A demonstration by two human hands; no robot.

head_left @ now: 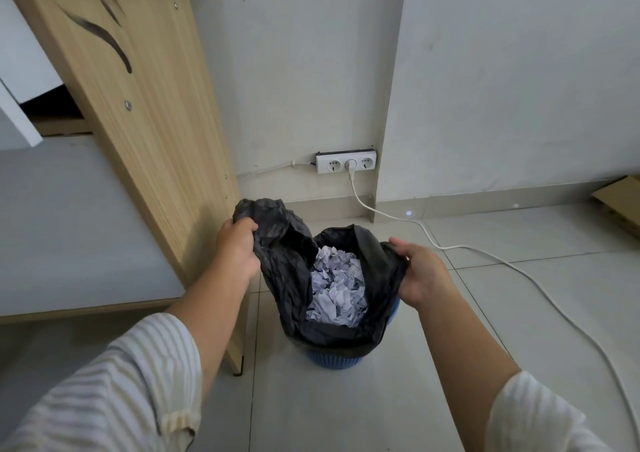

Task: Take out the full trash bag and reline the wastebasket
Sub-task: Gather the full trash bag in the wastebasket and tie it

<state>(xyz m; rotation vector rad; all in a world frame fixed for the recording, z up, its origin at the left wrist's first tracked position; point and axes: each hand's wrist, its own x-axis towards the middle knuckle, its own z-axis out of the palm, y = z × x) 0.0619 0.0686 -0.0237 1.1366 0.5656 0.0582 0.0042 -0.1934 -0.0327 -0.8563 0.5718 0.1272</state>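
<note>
From the head camera, a blue plastic wastebasket (332,359) stands on the pale tile floor (346,413), just beside the foot of a light wooden desk panel (145,105). A black trash bag (287,278) sits inside it, its mouth pulled up above the basket's rim and held wide. The bag is filled with crumpled white paper (337,288).

The left hand (237,247) grips a bunched part of the bag's left edge, fingers curled tightly round the plastic and raised above the basket. The right hand (420,275) holds the right edge lower down, thumb on top and fingers tucked under the film. Both forearms reach in from striped white sleeves (138,382).

Behind the basket, a white power strip (346,164) is fixed low on the wall. One plug sits in its middle socket, and its white cable (519,264) trails across the floor to the right. A piece of cardboard (620,202) lies at the far right by the wall.
</note>
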